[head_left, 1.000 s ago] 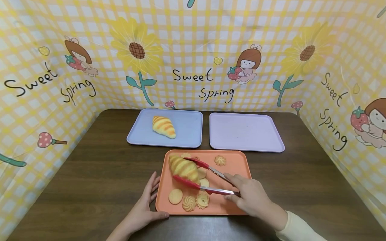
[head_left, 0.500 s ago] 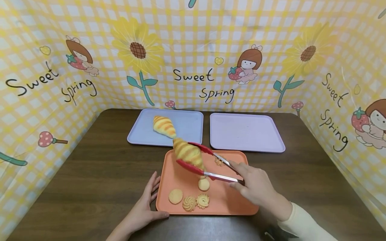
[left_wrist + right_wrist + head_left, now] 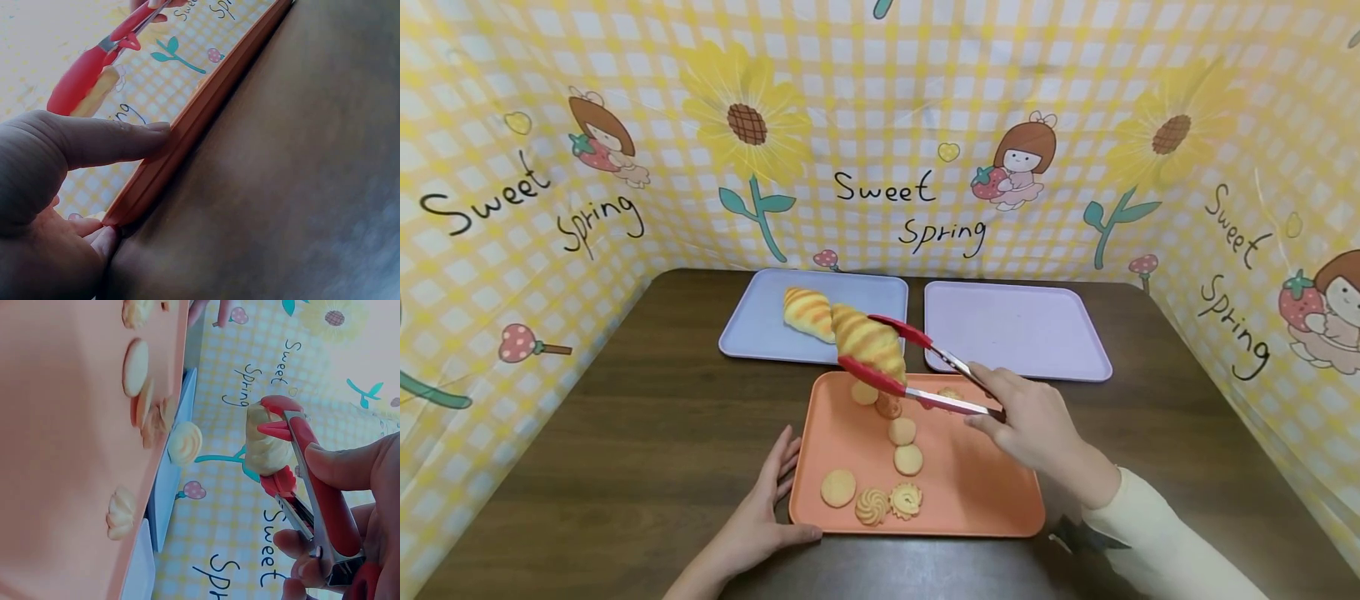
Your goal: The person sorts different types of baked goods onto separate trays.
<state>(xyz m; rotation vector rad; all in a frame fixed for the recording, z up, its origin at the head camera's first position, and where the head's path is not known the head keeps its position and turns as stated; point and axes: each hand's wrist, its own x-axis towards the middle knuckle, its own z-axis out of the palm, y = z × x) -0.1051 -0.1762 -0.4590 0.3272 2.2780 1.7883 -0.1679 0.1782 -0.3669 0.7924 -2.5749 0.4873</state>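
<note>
My right hand (image 3: 1026, 417) grips red-tipped tongs (image 3: 917, 367) that clamp a striped croissant (image 3: 867, 340), lifted above the far edge of the orange tray (image 3: 985, 492). In the right wrist view the tongs (image 3: 312, 481) squeeze the croissant (image 3: 265, 444) from both sides. A second croissant (image 3: 808, 312) lies on the blue tray (image 3: 752, 333) behind. Several cookies (image 3: 872, 504) lie on the orange tray. My left hand (image 3: 763, 517) rests flat against the orange tray's left edge (image 3: 187, 144), fingers straight.
A lilac tray (image 3: 1015, 333) sits bare at the back right beside the blue one. A yellow checked backdrop (image 3: 887, 125) walls the brown table (image 3: 625, 450) on three sides.
The right hand has lifted the croissant in the tongs off the orange tray and carried it away from me toward the blue tray. The left hand has stayed put.
</note>
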